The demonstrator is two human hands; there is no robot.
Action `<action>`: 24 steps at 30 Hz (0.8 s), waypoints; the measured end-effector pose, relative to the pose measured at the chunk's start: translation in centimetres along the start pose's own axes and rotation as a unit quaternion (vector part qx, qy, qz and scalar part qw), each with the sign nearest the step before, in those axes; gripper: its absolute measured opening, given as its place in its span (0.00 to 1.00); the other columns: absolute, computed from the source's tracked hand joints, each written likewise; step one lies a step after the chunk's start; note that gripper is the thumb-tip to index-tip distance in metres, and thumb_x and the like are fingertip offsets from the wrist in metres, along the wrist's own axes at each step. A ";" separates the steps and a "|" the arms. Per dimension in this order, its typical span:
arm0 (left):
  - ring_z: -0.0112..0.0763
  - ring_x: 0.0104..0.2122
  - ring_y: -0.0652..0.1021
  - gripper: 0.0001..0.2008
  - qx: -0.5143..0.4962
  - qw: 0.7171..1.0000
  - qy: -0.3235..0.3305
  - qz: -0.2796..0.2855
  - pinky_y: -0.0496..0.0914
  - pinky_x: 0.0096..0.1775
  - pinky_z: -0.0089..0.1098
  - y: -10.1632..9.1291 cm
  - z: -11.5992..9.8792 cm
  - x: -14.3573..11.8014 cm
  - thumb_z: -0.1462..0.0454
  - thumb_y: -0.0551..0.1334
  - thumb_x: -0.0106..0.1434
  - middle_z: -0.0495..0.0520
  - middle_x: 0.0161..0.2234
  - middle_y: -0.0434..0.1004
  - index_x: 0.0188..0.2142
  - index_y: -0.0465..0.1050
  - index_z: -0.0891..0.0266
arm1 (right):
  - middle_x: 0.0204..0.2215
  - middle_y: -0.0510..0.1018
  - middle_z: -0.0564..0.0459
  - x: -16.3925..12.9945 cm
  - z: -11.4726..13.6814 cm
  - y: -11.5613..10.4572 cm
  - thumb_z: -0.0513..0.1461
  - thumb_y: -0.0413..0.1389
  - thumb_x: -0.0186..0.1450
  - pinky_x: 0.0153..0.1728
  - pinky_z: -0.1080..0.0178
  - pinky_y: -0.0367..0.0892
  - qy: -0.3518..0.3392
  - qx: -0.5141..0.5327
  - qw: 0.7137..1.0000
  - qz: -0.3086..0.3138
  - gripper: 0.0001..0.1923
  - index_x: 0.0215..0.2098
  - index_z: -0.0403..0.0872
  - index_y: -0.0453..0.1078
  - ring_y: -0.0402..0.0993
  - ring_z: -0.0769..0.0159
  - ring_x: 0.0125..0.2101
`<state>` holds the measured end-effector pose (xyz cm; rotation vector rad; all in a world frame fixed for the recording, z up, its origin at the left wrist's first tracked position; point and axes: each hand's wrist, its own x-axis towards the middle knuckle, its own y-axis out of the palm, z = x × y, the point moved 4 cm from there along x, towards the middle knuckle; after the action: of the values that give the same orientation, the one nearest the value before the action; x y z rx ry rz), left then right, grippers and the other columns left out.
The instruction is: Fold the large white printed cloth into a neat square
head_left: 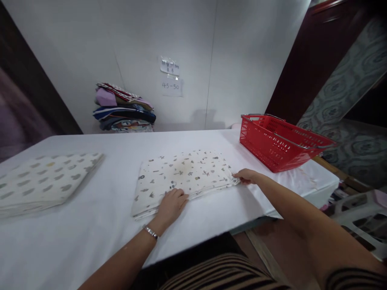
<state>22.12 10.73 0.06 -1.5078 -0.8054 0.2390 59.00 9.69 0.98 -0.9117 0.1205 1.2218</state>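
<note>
Two hands on a folded patterned cloth (184,177).
The left hand (171,204) lies flat on the cloth's near edge; the right hand (247,176) pinches its right corner. Right of the cloth stands a red basket (279,141); beyond it, stacked fabrics (123,108).

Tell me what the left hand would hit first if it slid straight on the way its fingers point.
The left hand points across the folded printed cloth; beyond that, probably the red basket, though depth is unclear.
</note>
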 end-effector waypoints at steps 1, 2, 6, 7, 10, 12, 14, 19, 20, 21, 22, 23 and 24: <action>0.36 0.38 0.70 0.09 0.000 1.000 -0.003 0.000 0.64 0.39 0.36 0.0 0.0 0.0 0.64 0.55 0.67 0.54 0.37 0.73 0.39 0.73 0.61 | 0.11 0.63 0.60 0.0 0.1 0.0 0.46 0.67 0.52 0.16 0.70 0.59 -0.003 -0.001 1.000 0.003 0.20 0.18 0.44 0.62 0.58 0.76 0.14; 0.35 0.38 0.70 0.09 -0.001 1.000 -0.004 -0.001 0.64 0.39 0.36 0.0 0.0 0.0 0.64 0.54 0.67 0.54 0.37 0.72 0.39 0.73 0.61 | 0.12 0.64 0.60 -0.1 0.2 0.0 0.46 0.66 0.53 0.16 0.71 0.59 -0.008 -0.002 1.000 0.004 0.19 0.19 0.44 0.62 0.59 0.76 0.14; 0.34 0.38 0.70 0.09 -0.008 1.000 -0.006 -0.009 0.64 0.38 0.35 -0.1 -0.1 -0.1 0.65 0.54 0.67 0.53 0.36 0.72 0.38 0.73 0.60 | 0.18 0.71 0.57 -0.3 0.4 0.3 0.44 0.65 0.54 0.23 0.70 0.67 -0.034 0.071 0.997 0.022 0.15 0.25 0.43 0.66 0.68 0.73 0.20; 0.34 0.37 0.70 0.09 -0.008 1.000 -0.005 -0.012 0.64 0.38 0.35 -0.1 -0.1 -0.1 0.64 0.54 0.67 0.53 0.35 0.72 0.38 0.73 0.60 | 0.20 0.73 0.55 -0.2 0.4 0.5 0.43 0.65 0.54 0.25 0.69 0.69 -0.035 0.107 0.993 0.032 0.14 0.26 0.43 0.67 0.70 0.71 0.22; 0.34 0.37 0.70 0.09 -0.007 1.000 -0.003 -0.021 0.64 0.38 0.35 -0.1 0.0 -0.2 0.64 0.54 0.67 0.53 0.35 0.72 0.38 0.73 0.60 | 0.24 0.76 0.52 -0.1 0.1 0.7 0.41 0.64 0.56 0.30 0.66 0.73 -0.037 0.174 0.983 0.034 0.12 0.29 0.43 0.66 0.73 0.68 0.26; 0.34 0.37 0.70 0.09 -0.010 1.000 -0.005 -0.020 0.64 0.38 0.35 -0.1 0.0 -0.2 0.64 0.54 0.67 0.53 0.35 0.72 0.38 0.73 0.60 | 0.23 0.75 0.54 0.0 -0.2 0.5 0.40 0.63 0.57 0.29 0.66 0.72 -0.040 0.172 0.984 0.005 0.11 0.29 0.44 0.65 0.72 0.70 0.25; 0.34 0.38 0.70 0.09 -0.015 1.000 -0.008 -0.013 0.64 0.38 0.35 -0.1 0.1 -0.2 0.64 0.54 0.67 0.53 0.36 0.72 0.37 0.73 0.60 | 0.21 0.73 0.56 0.0 -0.8 0.3 0.39 0.63 0.57 0.27 0.67 0.71 -0.038 0.161 0.986 -0.020 0.11 0.27 0.45 0.64 0.70 0.71 0.23; 0.33 0.38 0.70 0.08 -0.016 1.000 0.002 0.008 0.64 0.39 0.35 -0.3 -0.2 -0.4 0.64 0.56 0.66 0.53 0.36 0.72 0.36 0.73 0.59 | 0.15 0.66 0.59 -0.1 -1.9 -0.2 0.41 0.64 0.54 0.20 0.69 0.66 -0.061 0.077 0.993 -0.066 0.12 0.25 0.46 0.64 0.65 0.71 0.19; 0.33 0.38 0.70 0.07 -0.013 1.000 0.004 0.009 0.64 0.39 0.35 -0.3 -0.3 -0.5 0.63 0.56 0.66 0.53 0.36 0.72 0.36 0.73 0.59 | 0.16 0.66 0.59 0.0 -2.1 -0.3 0.42 0.63 0.55 0.20 0.68 0.66 -0.070 0.046 0.993 -0.078 0.12 0.25 0.46 0.65 0.65 0.70 0.19; 0.33 0.39 0.70 0.07 -0.010 1.000 0.007 0.010 0.64 0.40 0.34 -0.2 -0.3 -0.6 0.63 0.56 0.66 0.53 0.37 0.72 0.36 0.73 0.59 | 0.16 0.67 0.58 0.2 -2.2 -0.5 0.43 0.62 0.55 0.20 0.67 0.66 -0.069 0.020 0.993 -0.094 0.11 0.25 0.47 0.66 0.65 0.69 0.19; 0.33 0.39 0.70 0.07 -0.005 1.000 0.004 0.010 0.64 0.40 0.34 -0.1 -0.2 -0.6 0.62 0.56 0.66 0.52 0.37 0.72 0.37 0.73 0.59 | 0.17 0.68 0.56 0.5 -2.4 -0.6 0.44 0.62 0.55 0.20 0.66 0.66 -0.069 0.002 0.993 -0.100 0.11 0.25 0.47 0.66 0.67 0.68 0.20; 0.33 0.40 0.70 0.07 -0.001 1.000 0.001 0.013 0.63 0.40 0.34 0.0 -0.2 -0.6 0.62 0.57 0.66 0.52 0.37 0.72 0.37 0.73 0.59 | 0.17 0.69 0.55 0.7 -2.5 -0.6 0.45 0.62 0.54 0.20 0.65 0.66 -0.067 -0.020 0.992 -0.103 0.11 0.25 0.48 0.66 0.68 0.66 0.20; 0.33 0.40 0.70 0.07 0.005 1.000 -0.002 0.017 0.63 0.40 0.34 0.1 -0.2 -0.6 0.61 0.57 0.65 0.52 0.38 0.72 0.37 0.73 0.59 | 0.18 0.71 0.53 1.0 -2.6 -0.6 0.45 0.62 0.53 0.20 0.65 0.67 -0.066 -0.037 0.991 -0.106 0.11 0.25 0.49 0.66 0.69 0.64 0.21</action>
<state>21.80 10.21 -0.20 -1.5134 -0.7818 0.2717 60.85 8.74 -0.89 -0.8817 -0.1260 1.0899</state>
